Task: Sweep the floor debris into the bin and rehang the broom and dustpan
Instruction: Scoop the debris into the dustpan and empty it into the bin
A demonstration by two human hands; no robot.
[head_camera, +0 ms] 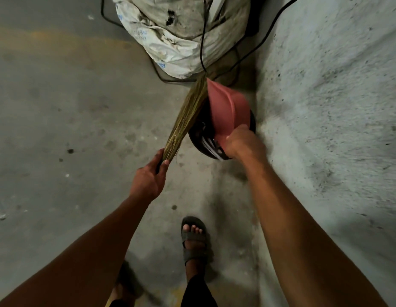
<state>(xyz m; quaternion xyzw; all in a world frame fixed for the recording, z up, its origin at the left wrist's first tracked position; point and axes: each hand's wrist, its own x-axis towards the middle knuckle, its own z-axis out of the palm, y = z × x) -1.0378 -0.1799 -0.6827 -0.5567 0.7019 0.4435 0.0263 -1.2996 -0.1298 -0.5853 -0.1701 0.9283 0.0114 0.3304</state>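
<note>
My left hand [149,176] grips the handle end of a straw broom [188,114], whose bristles slant up and right toward the sack. My right hand [241,141] holds the handle of a pink dustpan [225,107], tilted over a round black bin [205,138] that stands against the wall. Papers or scraps show inside the bin under the pan. The broom's bristles lie right beside the dustpan's left edge.
A large dirty white sack [181,34] stands just beyond the bin, with black cables [202,41] running over and around it. A rough pale wall [336,96] fills the right side. My sandalled foot [193,238] stands on the grey concrete floor [70,118].
</note>
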